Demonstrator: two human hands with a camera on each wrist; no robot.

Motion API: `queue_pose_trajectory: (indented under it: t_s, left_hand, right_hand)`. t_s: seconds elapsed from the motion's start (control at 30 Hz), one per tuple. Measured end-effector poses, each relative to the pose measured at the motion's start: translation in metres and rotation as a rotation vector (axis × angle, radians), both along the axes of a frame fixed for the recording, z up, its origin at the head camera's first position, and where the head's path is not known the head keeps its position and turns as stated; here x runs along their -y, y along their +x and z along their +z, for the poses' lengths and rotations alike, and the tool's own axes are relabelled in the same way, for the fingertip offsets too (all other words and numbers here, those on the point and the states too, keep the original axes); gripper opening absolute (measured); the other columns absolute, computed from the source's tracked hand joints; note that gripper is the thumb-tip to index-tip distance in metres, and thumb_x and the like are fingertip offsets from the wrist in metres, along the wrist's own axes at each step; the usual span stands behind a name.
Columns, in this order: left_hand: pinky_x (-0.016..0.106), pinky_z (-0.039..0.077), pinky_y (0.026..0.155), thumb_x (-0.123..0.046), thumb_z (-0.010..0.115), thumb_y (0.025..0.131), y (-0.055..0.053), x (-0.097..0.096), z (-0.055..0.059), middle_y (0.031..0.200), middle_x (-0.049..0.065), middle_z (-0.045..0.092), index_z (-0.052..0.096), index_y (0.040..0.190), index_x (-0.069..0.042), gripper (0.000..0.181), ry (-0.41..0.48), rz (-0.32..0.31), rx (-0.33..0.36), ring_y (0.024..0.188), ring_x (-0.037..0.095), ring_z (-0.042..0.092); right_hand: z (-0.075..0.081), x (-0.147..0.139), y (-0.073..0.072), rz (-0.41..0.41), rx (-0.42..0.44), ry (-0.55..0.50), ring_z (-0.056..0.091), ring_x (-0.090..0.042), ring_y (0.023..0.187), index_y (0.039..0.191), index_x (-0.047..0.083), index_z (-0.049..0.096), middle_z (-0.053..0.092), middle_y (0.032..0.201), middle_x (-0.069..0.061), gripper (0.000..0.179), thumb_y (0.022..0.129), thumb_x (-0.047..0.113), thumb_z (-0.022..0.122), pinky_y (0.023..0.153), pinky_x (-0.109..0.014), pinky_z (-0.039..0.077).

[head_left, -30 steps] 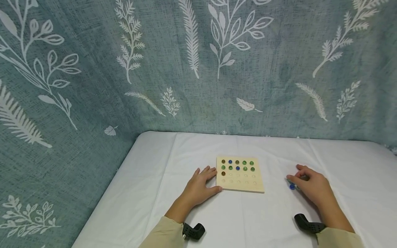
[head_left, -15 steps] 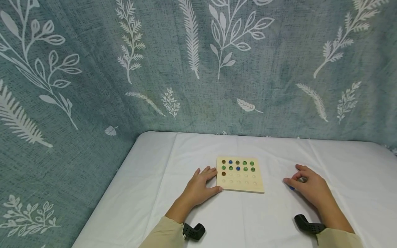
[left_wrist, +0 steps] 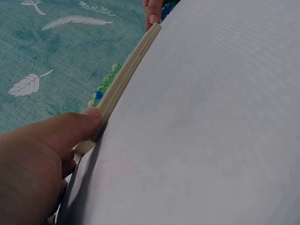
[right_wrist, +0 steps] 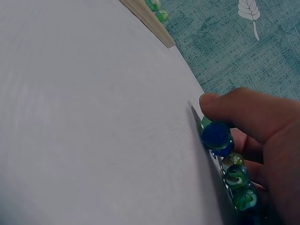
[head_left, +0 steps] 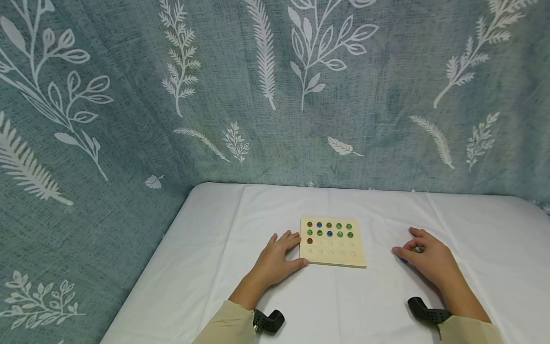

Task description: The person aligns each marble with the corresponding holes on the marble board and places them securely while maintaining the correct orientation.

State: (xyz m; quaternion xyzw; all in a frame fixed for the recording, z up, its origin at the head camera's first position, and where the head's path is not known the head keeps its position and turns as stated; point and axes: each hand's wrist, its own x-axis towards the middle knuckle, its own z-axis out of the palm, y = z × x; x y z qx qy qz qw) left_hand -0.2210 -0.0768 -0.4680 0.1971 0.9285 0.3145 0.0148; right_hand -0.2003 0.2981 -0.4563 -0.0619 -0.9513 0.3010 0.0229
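A pale wooden board [head_left: 335, 258] lies on the white cloth with rows of small round hollows. Green, blue and brownish glass marbles [head_left: 330, 233] fill its two far rows, and one brown marble [head_left: 310, 241] begins the third. My left hand [head_left: 277, 260] rests at the board's near left corner, thumb on the front edge, fingers spread along the left side. To the board's right, my right hand [head_left: 431, 258] bends its thumb and fingers over loose marbles [right_wrist: 236, 176]. A green marble [right_wrist: 206, 123] sits just under the thumb; whether it is pinched is hidden.
Blue marbles [right_wrist: 217, 136] lie beside the right thumb in a row with several others, apparently along a thin clear rim. A leaf-patterned teal curtain [head_left: 266, 143] hangs behind the table. Black wrist mounts [head_left: 268, 321] sit at both sleeves.
Between one second and half a second ago, my right thumb shifted slightly left over the loose marbles, covering most of the blue one. Since then both hands and the board have stayed still.
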Motion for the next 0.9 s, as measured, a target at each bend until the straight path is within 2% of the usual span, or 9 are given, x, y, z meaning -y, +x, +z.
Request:
queue_pose_trajectory:
  t_s: [0.37, 0.7, 0.9]
  left_hand:
    - [0.041, 0.013, 0.127, -0.043, 0.074, 0.086, 0.000, 0.001, -0.001, 0.149, -0.007, 0.049, 0.055, 0.142, -0.018, 0.064, 0.006, -0.005, -0.001, 0.146, 0.013, 0.033]
    - [0.041, 0.014, 0.127, -0.043, 0.073, 0.086, 0.000, 0.001, 0.000, 0.149, -0.006, 0.049, 0.055, 0.142, -0.017, 0.064, -0.003, -0.005, -0.003, 0.146, 0.014, 0.033]
    - [0.041, 0.014, 0.126, -0.043, 0.074, 0.086, 0.001, 0.001, 0.000, 0.149, -0.006, 0.049, 0.055, 0.142, -0.017, 0.064, 0.001, -0.004, -0.003, 0.146, 0.014, 0.034]
  right_hand:
    - [-0.003, 0.001, 0.000, 0.009, -0.041, -0.029, 0.026, -0.052, 0.141, 0.092, 0.002, 0.070, 0.041, 0.149, -0.027, 0.050, 0.087, 0.052, 0.069, 0.107, -0.071, 0.028]
    - [-0.002, 0.008, 0.001, 0.028, -0.116, -0.027, 0.034, -0.048, 0.140, 0.103, 0.003, 0.072, 0.046, 0.148, -0.021, 0.041, 0.091, 0.041, 0.067, 0.104, -0.070, 0.032]
    - [0.003, 0.015, 0.003, 0.055, -0.180, -0.032, 0.037, -0.051, 0.136, 0.109, 0.001, 0.071, 0.048, 0.148, -0.021, 0.038, 0.092, 0.035, 0.067, 0.105, -0.071, 0.031]
